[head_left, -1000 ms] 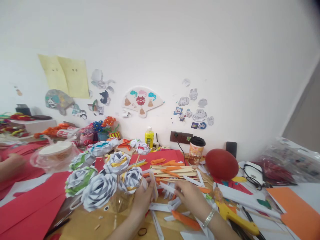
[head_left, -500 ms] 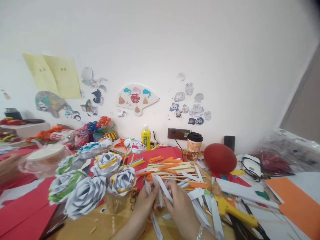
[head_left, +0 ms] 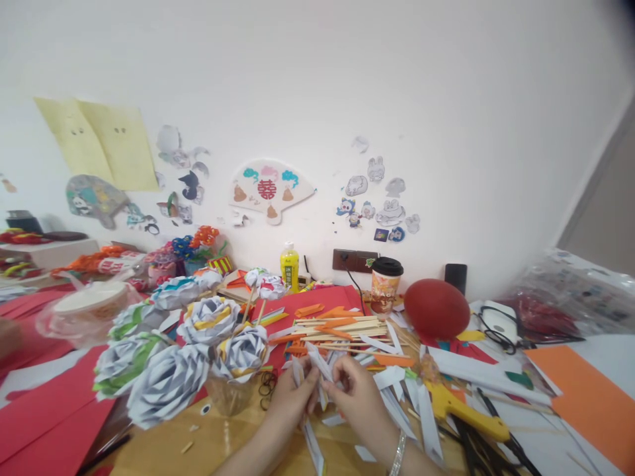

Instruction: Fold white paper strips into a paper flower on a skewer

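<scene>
My left hand (head_left: 292, 396) and my right hand (head_left: 356, 396) meet low in the middle of the view, both pinched on a small bunch of white folded paper strips (head_left: 316, 364). The strips fan upward between my fingers, and one hangs down below them. A silver bracelet (head_left: 397, 455) sits on my right wrist. Just left of my hands stands a bouquet of white paper roses (head_left: 183, 354) on wooden sticks. Behind my hands lies a pile of wooden sticks and orange paper pieces (head_left: 337, 328).
A yellow glue gun (head_left: 464, 415), loose white strips and an orange sheet (head_left: 585, 396) lie to the right. A red ball (head_left: 436, 309), a paper cup (head_left: 385, 285) and a yellow bottle (head_left: 289, 266) stand by the wall. Red paper (head_left: 44, 423) covers the left; another person's hand (head_left: 7, 334) shows there.
My right hand came in from the loose strips to join my left, and both now pinch the white strips together. The view has shifted a little.
</scene>
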Motion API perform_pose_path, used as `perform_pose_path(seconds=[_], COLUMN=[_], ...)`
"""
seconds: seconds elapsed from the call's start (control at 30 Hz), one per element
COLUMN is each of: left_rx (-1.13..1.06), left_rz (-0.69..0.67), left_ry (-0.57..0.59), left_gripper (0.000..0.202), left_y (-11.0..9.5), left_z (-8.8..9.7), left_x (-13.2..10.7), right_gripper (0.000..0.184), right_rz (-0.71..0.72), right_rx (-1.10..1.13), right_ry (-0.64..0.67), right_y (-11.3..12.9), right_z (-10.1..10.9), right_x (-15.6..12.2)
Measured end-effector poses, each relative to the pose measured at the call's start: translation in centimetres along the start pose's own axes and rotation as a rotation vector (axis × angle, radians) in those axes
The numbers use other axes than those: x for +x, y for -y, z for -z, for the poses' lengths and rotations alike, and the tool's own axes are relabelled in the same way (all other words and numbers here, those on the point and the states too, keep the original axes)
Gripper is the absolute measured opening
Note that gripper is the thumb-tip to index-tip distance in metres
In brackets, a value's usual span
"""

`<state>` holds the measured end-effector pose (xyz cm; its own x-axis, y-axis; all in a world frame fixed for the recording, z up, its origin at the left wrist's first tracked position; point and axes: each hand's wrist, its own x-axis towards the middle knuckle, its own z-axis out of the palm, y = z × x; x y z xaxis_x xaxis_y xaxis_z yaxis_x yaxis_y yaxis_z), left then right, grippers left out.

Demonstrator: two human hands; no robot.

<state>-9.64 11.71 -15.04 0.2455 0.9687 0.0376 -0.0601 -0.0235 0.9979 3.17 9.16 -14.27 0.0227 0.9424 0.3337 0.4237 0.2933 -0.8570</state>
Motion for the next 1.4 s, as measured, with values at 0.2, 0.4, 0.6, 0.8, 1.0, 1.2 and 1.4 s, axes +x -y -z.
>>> perform_pose_path(seconds=[0.2, 0.4, 0.6, 0.8, 1.0, 1.2, 1.4], left_rx=[-0.066, -0.078, -0.042, -0.025, -0.084, -0.022, -0.003], left_rz=[-0.004, -0.014, -0.023, -0.053, -0.098, -0.209, -0.239], left_ry=[-0.092, -0.095, -0.029, 0.079, 0.183, -0.012, -0.137], left_gripper=[0.047, 0.048, 0.047, 0.05, 0.044, 0.039, 0.041], left_y=[-0.5, -0.8, -0.4, 0.0, 0.1, 0.2, -0.4], left_z=[-0.6, -0.4, -0.4, -1.3, -1.8, -1.4, -0.9], left_x=[-0.8, -0.7, -0.3, -1.2, -2.1, -1.9, -1.4], right_gripper=[0.011, 0.031, 0.03, 0.032, 0.026, 0.01, 0.009], right_rz=[0.222, 0.374, 0.358, 0.312, 0.505, 0.501, 0.431], right_rx=[-0.167, -0.203, -0.363, -0.588, -0.62, -0.676, -0.56], right_ry=[0.044, 0.081, -0.209, -0.011, 0.289, 0.387, 0.275], right_y=[0.2, 0.9, 0.0, -1.1, 0.4, 0.3, 0.7], right_z=[0.4, 0.9, 3.6, 4.6, -0.1, -6.4, -7.3], right_x=[-0.3, -0.5, 1.2, 2.9, 8.5, 13.9, 14.7])
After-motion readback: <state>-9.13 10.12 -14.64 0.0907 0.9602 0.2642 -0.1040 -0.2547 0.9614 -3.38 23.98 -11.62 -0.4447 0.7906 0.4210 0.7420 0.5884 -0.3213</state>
